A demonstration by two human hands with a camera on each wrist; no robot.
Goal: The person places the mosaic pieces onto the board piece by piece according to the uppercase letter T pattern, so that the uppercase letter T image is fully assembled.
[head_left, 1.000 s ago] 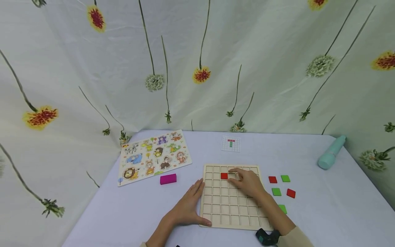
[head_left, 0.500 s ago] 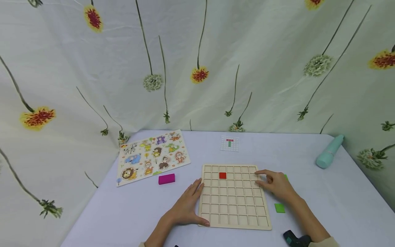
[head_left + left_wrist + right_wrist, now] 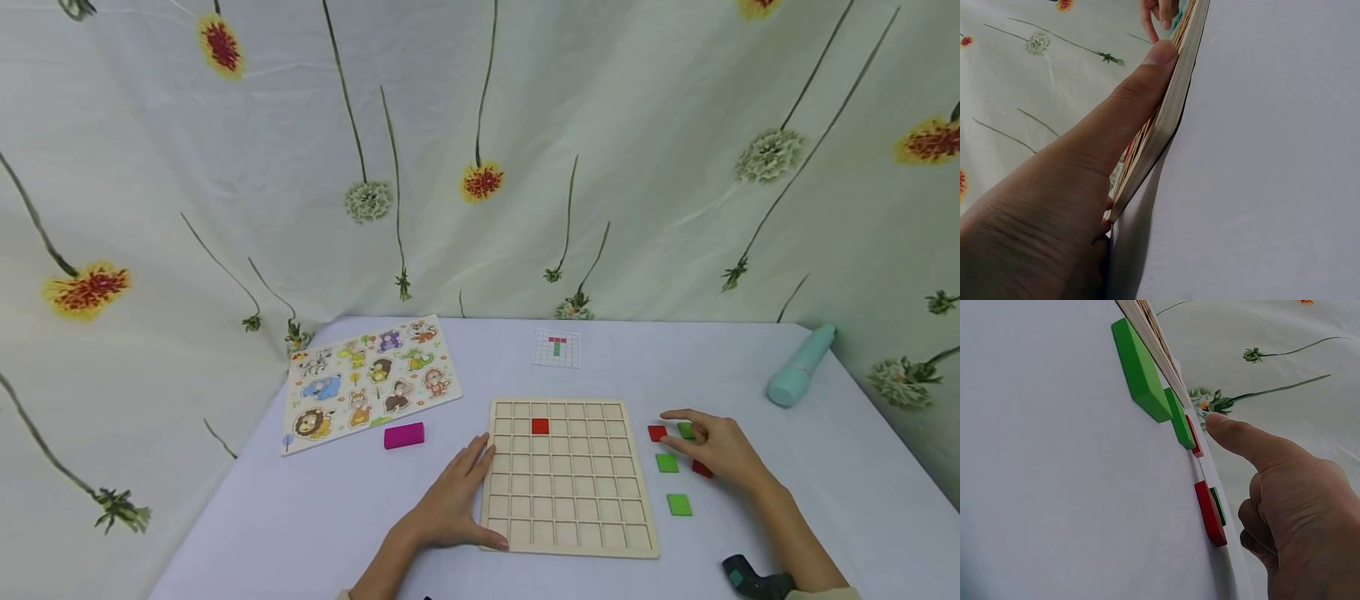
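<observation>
A wooden grid board [image 3: 566,483] lies on the table with one red tile [image 3: 540,427] set in its second row. My left hand [image 3: 453,500] rests along the board's left edge, fingers straight and thumb at the near corner; the left wrist view shows the thumb [image 3: 1135,94] against the rim. Right of the board, my right hand [image 3: 720,450] hovers above loose tiles, thumb and index finger apart around a red tile [image 3: 657,433]. Nothing shows between them. Green tiles [image 3: 667,463] lie close by, and another red tile [image 3: 702,469] is partly hidden under the hand.
A small pattern card [image 3: 557,348] with a red and green T lies behind the board. To the left are an animal puzzle board [image 3: 371,379] and a magenta block [image 3: 404,436]. A teal cylindrical case [image 3: 802,367] lies at the far right.
My right hand has moved right, from over the board beside the placed red tile to the loose tiles. The left hand has stayed on the board's edge.
</observation>
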